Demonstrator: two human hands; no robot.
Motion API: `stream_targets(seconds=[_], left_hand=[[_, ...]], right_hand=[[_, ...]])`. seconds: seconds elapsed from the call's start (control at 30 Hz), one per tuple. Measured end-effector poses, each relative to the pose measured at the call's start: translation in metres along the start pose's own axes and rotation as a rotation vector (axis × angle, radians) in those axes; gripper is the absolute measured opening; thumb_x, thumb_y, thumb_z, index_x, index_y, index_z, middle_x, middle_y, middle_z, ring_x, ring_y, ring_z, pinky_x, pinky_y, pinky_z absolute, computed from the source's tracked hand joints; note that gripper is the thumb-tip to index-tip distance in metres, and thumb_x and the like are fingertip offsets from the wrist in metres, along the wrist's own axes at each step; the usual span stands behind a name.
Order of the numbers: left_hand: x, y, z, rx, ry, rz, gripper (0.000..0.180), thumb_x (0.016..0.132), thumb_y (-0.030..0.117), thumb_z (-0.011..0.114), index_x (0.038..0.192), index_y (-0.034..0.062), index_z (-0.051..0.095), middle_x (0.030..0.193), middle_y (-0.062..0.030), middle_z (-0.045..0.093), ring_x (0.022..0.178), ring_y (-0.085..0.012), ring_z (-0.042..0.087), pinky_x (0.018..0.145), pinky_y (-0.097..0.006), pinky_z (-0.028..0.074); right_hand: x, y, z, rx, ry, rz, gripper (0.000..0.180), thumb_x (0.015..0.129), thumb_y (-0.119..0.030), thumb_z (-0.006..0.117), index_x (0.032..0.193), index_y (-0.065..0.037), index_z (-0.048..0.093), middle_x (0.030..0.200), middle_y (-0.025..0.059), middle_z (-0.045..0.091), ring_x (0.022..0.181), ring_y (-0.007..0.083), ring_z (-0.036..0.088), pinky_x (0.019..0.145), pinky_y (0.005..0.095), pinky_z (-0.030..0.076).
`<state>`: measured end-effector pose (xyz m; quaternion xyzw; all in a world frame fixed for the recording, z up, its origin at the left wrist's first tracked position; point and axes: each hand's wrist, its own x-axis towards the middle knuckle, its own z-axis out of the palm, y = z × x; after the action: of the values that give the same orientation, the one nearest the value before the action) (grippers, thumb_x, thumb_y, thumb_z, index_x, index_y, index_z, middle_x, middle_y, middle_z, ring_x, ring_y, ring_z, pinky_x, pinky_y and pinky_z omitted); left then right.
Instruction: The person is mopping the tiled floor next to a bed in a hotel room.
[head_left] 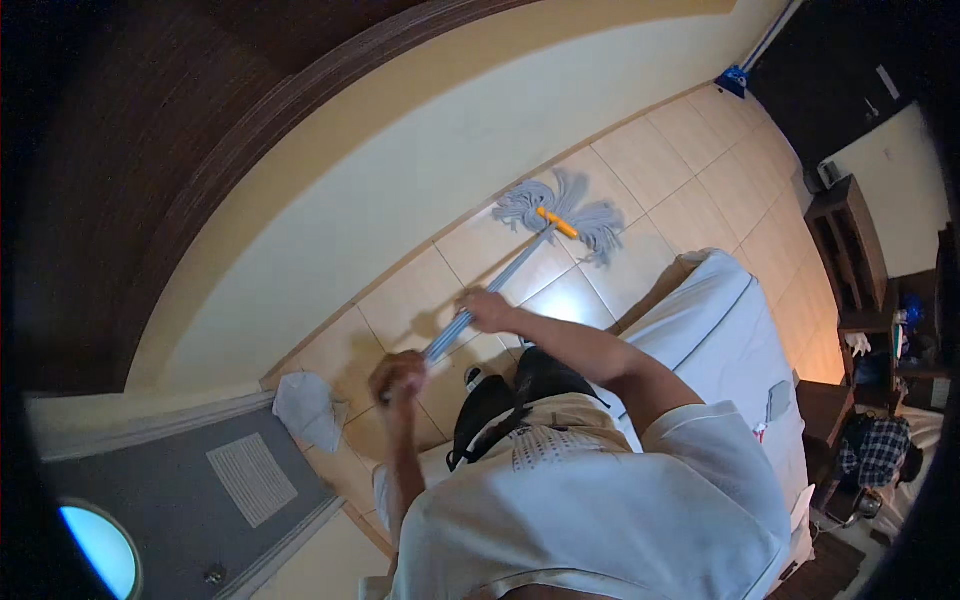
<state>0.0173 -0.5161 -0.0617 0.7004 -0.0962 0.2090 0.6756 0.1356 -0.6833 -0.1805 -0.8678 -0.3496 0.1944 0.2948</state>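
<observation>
Mop stroke along the wall, two-handed.
Left hand (398, 377) and right hand (487, 309) clasp the mop handle (500, 285); beyond the grip, keep the mop head (562, 210) flat on the tiled floor (690, 170).

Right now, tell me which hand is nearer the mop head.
Right. The right hand grips the handle partway down; the left hand grips its top end, farther from the mop head.

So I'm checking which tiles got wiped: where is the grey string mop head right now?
The grey string mop head lies on the beige tiled floor, upper centre of the head view, close to the cream wall and beyond the white bed.
</observation>
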Motion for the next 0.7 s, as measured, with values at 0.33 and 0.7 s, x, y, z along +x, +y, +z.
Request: stream_targets(seconds=[0.33,0.7], left_hand=[[-0.083,0.177,-0.142,0.497,0.454,-0.049,0.012,0.075,0.014,0.05,0.07,0.0031,0.05,0.061,-0.0027,0.044,0.053,-0.013,0.04,0.067,-0.033,0.037],[-0.08,0.155,-0.108,0.24,0.419,-0.015,0.015,0.075,0.012,0.048,0.062,0.006,0.046,0.053,-0.0006,0.035,0.049,-0.0095,0.032,0.065,-0.033,0.036]], right_hand=[[0.056,-0.221,0.105,0.243,-0.205,-0.679,0.013,0.071,-0.017,0.049,0.07,-0.006,0.053,0.066,0.0118,0.054,0.064,0.0262,0.055,0.051,0.0384,0.043],[0.057,-0.196,0.112,0.229,-0.168,-0.537,0.013,0.064,-0.016,0.051,0.061,-0.004,0.054,0.062,0.0138,0.056,0.061,0.0304,0.057,0.054,0.041,0.046]])
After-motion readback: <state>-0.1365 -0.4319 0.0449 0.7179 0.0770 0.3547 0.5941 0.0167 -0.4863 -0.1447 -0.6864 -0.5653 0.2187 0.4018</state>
